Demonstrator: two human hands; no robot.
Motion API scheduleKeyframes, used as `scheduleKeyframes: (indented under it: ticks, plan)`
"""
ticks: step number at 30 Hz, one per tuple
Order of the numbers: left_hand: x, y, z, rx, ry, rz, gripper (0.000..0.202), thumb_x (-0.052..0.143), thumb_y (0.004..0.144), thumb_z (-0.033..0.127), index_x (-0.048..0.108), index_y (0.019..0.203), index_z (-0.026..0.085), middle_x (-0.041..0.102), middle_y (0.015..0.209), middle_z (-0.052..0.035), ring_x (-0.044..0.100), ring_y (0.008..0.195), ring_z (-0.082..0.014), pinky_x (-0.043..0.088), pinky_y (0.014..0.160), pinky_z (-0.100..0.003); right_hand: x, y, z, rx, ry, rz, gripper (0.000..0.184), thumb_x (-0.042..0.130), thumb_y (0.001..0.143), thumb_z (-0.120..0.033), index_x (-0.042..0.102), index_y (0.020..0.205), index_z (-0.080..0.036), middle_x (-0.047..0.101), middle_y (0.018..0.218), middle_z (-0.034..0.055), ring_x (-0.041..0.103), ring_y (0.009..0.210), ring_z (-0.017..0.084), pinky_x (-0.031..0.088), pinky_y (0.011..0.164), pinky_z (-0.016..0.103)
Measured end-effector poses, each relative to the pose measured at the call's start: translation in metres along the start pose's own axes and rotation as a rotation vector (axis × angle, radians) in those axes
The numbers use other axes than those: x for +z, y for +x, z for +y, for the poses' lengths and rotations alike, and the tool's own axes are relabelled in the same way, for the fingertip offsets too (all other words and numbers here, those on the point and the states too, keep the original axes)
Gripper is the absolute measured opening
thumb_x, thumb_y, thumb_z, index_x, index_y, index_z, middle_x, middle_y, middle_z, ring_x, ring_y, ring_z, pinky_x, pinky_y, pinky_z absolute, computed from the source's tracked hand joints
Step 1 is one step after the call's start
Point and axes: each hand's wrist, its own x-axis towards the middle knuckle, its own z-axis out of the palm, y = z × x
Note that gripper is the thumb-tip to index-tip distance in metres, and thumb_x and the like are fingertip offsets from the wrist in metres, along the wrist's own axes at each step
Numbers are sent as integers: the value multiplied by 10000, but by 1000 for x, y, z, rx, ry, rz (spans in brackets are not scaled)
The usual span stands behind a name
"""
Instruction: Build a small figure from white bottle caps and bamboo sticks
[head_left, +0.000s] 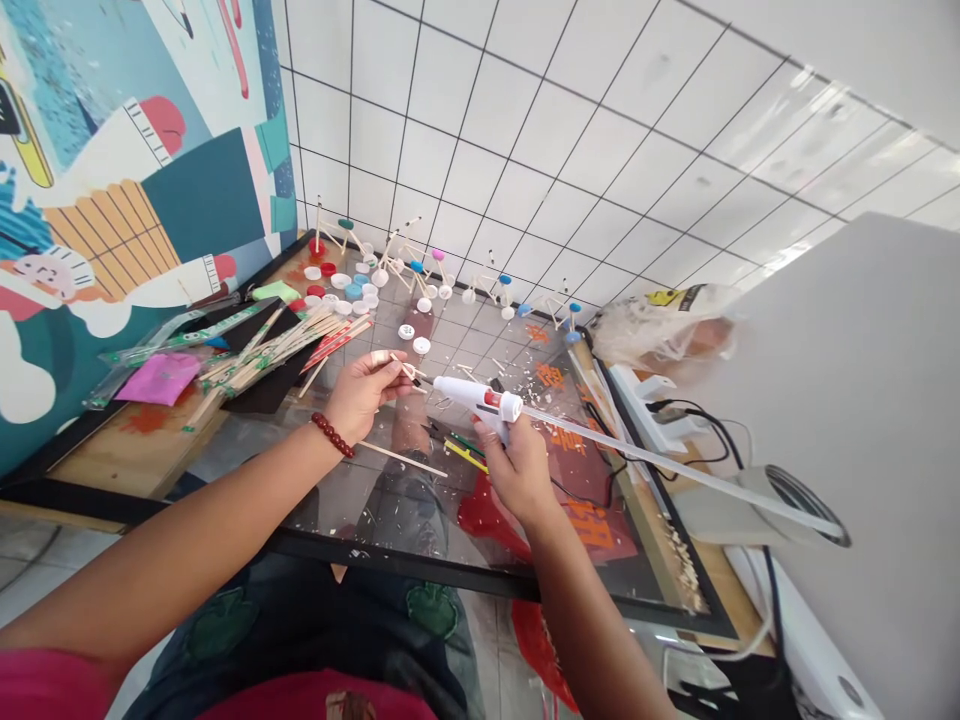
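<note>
My right hand is wrapped round the handle of a white hot glue gun. A long translucent glue stick sticks out of its back. The gun's nozzle points left, close to the fingertips of my left hand. Between those fingers I pinch a short wooden stick with a dark tip beside it; the finger ends partly hide it. Below my left hand, a longer wooden stick lies on the glass tabletop. Yellow and green craft-knife-like tools lie left of my right hand.
Bundled wooden sticks and a pink packet lie at left. Bottle caps and several stick-and-cap figures stand along the back by the tiled wall. A power strip with cables and a roll are at right.
</note>
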Motion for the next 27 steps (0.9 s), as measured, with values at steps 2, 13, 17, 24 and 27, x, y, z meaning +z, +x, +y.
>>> scheduleKeyframes:
  ticks: [2, 13, 17, 24, 27]
  plan:
    - [0, 0, 0, 3, -1, 0, 190, 788, 713, 196, 697, 858, 113, 701, 703, -40, 662, 621, -120, 569, 652, -252, 1, -1, -1, -3, 5, -3, 390, 494, 929, -376, 567, 1266, -193, 699, 1139, 126, 651, 1044, 276, 505, 908, 399]
    - [-1, -2, -2, 5, 2, -22, 235, 810, 685, 237, 707, 865, 125, 701, 720, -39, 644, 642, -118, 560, 646, -251, 2, 1, -2, 13, -27, -32, 375, 492, 918, -391, 587, 1214, -183, 709, 1109, 135, 661, 999, 290, 507, 885, 416]
    - [0, -2, -2, 5, 5, -33, 248, 812, 680, 239, 706, 868, 119, 700, 724, -41, 640, 631, -116, 554, 633, -248, 3, 1, -2, 8, -22, -30, 384, 486, 922, -389, 576, 1235, -184, 706, 1127, 136, 662, 1010, 284, 511, 885, 405]
    - [-1, 0, -4, 19, -5, -47, 281, 818, 659, 248, 709, 878, 110, 693, 718, -33, 638, 639, -115, 557, 635, -246, 1, 1, 0, -12, -63, -13, 405, 481, 918, -378, 571, 1256, -173, 718, 1060, 135, 670, 935, 287, 528, 824, 418]
    - [-1, 0, -4, 24, -9, -44, 276, 816, 658, 242, 711, 877, 111, 691, 712, -32, 637, 637, -115, 558, 633, -248, 0, 1, 0, -15, -70, -13, 397, 477, 916, -376, 580, 1245, -178, 718, 1041, 132, 669, 883, 282, 533, 787, 417]
